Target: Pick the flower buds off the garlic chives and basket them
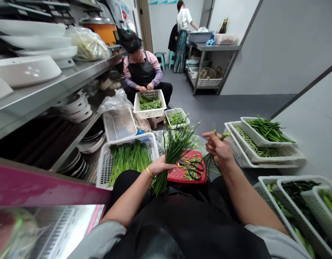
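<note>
My left hand (162,165) is wrapped round a thick bunch of flowering chives (175,145), with the budded tips fanning up and to the right. To the right, my right hand (218,147) is closed on a few chive stems (213,163) whose tips poke out above the fingers. Between and below the hands lies a red board (176,176) strewn with cut buds. Black-handled scissors (195,169) rest on it, blades toward the left hand. A white basket (101,176) of long chives (130,158) stands left of the left hand.
Across from me a seated person (144,68) handles beans over a white basket (149,115). Stacked vegetable baskets (236,158) stand at right, more baskets (285,180) nearer. Metal shelves (82,81) with dishes line the left. Another person (183,21) stands at a steel table (217,46).
</note>
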`<state>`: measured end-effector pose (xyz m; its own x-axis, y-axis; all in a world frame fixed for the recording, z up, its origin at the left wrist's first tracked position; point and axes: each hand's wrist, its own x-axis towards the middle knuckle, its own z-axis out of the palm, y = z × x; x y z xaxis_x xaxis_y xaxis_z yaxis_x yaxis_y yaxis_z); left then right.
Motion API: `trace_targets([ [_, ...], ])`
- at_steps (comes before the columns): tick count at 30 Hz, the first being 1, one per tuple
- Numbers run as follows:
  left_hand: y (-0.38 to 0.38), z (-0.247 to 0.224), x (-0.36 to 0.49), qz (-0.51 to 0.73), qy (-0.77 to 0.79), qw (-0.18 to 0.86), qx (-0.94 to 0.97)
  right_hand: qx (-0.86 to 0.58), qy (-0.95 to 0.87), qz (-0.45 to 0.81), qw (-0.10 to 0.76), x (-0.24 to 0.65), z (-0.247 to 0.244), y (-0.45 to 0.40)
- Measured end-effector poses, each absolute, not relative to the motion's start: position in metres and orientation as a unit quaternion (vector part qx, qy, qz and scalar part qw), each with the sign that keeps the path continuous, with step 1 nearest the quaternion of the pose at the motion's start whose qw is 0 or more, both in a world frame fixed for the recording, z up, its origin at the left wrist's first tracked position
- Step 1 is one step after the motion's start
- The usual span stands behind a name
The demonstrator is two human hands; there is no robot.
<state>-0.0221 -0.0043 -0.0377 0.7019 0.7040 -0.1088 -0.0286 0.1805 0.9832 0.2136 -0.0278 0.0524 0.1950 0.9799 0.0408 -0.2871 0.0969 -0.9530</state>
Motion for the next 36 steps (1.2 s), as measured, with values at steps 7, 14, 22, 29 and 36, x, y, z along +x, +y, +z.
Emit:
trace_targets([
  [7, -0.010, -0.035, -0.019, 0.246, 0.277, 0.721, 0.585, -0.471, -0.513, 0.388, 0.604, 0.195, 0.072, -0.011],
  [14, -0.006, -0.028, -0.031, 0.215, 0.242, 0.732, 0.600, -0.361, -0.361, 0.211, 0.833, 0.253, 0.114, -0.007],
  [22, -0.007, -0.026, -0.039, 0.182, 0.196, 0.743, 0.613, -0.413, -0.328, 0.081, 0.846, 0.389, 0.148, -0.012],
  [29, -0.005, -0.033, -0.047, 0.139, 0.224, 0.757, 0.598, -0.475, -0.435, 0.289, 0.709, 0.293, 0.119, -0.001],
  [36, -0.009, -0.029, -0.044, 0.103, 0.218, 0.749, 0.618, -0.393, -0.526, 0.567, 0.497, 0.200, 0.102, 0.004],
])
